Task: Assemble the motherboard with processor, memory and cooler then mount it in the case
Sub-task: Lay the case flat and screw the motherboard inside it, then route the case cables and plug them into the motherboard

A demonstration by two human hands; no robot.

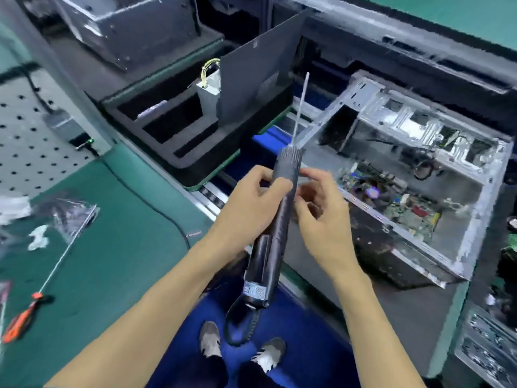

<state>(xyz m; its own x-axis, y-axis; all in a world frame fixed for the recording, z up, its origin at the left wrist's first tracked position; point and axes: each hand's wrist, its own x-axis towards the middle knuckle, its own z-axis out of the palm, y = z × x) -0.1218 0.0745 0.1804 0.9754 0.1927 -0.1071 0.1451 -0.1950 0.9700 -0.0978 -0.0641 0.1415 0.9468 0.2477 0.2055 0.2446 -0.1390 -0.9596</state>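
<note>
Here the left hand grips the electric screwdriver while the right hand fingers its collar, apparently holding nothing. Keep its bit upright before driving screws. The motherboard lies inside the case, beside the green table.

One head-worn view, looking forward and steeply down.

The camera sits on the standing person's head, tilted so far that their shoes show at the bottom edge. Both forearms reach up from below into mid-frame, close under the wide lens, which bends the bench edges. The green bench fills the left, the open case lies right of centre, somewhat farther off. No second view shares the scene.
</note>
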